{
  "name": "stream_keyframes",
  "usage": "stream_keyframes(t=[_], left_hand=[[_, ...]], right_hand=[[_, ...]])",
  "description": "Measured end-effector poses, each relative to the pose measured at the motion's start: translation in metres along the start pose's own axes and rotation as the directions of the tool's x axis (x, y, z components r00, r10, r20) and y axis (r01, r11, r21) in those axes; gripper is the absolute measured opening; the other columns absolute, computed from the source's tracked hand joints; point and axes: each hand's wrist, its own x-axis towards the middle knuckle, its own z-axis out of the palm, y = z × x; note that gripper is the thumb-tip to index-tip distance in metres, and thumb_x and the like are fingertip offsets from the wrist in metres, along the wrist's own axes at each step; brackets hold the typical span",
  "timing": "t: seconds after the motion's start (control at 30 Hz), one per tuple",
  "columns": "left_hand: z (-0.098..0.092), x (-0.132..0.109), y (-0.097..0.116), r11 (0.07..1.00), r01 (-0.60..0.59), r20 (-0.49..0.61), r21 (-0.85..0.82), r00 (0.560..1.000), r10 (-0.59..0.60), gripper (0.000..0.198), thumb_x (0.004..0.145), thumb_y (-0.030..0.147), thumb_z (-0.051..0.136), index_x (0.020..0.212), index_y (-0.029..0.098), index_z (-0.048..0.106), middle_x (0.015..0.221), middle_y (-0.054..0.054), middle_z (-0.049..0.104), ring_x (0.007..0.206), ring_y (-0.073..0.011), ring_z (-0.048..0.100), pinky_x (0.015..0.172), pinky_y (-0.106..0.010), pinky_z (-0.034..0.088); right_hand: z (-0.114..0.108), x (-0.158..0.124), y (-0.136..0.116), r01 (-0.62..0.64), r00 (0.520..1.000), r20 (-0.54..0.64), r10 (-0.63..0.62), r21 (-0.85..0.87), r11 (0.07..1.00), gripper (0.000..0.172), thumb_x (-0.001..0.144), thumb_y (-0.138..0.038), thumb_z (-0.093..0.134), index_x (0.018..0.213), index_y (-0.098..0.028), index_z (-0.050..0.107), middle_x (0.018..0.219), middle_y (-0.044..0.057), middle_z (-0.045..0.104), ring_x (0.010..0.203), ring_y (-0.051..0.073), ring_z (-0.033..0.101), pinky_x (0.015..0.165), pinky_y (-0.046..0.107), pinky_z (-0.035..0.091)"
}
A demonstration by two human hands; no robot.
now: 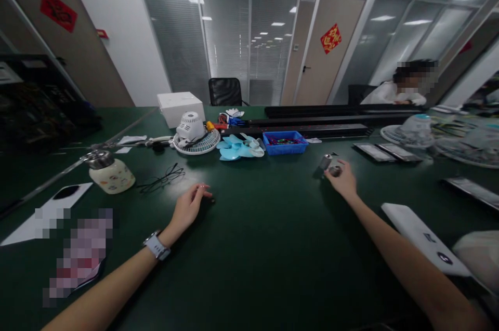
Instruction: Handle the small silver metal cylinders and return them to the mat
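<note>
Both my bare forearms [409,268] lie nearest to the camera, above the dark green worktop [249,258]. My right grip [343,181] is narrow: thumb and fingers hold one round metal piece [334,170], though I cannot tell if it rests on the surface. Just beyond these fingers, slightly to the left, is one metal cylinder [326,161], and the right arm is clearly nearer to it. Its long axis looks tilted in this wide view, so I am not sure whether it stands upright.

My left grip [186,206] is relaxed, fingers loosely bent, nothing seen inside; one small dark piece [212,200] is just beside its fingertips, touching or not, I cannot say.

Counting the others, I find one blue tray [286,149] with small parts, one white fan part [192,127] on its grille, one pair of glasses [162,181], one jar [111,176] and one white box [181,108]. To the right are three flat devices [375,153] and one white case [417,232]. Light blue blades [234,149] overlap, so their number stays uncertain.
</note>
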Motion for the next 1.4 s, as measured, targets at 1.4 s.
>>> stream_keyframes(t=[1.4], left_hand=[[0.004, 0.001, -0.001, 0.991, 0.001, -0.063, -0.133, 0.998, -0.01, 0.044, 0.09, 0.053, 0.035, 0.09, 0.017, 0.06, 0.069, -0.002, 0.066, 0.067, -0.0171, 0.063, 0.068, -0.028, 0.047]], right_hand=[[-0.056, -0.004, -0.013, 0.236, 0.937, -0.186, -0.294, -0.283, 0.93, 0.039, 0.088, -0.046, 0.048, 0.097, -0.017, 0.073, 0.093, 0.012, 0.066, 0.084, 0.021, 0.057, 0.069, 0.031, 0.037]])
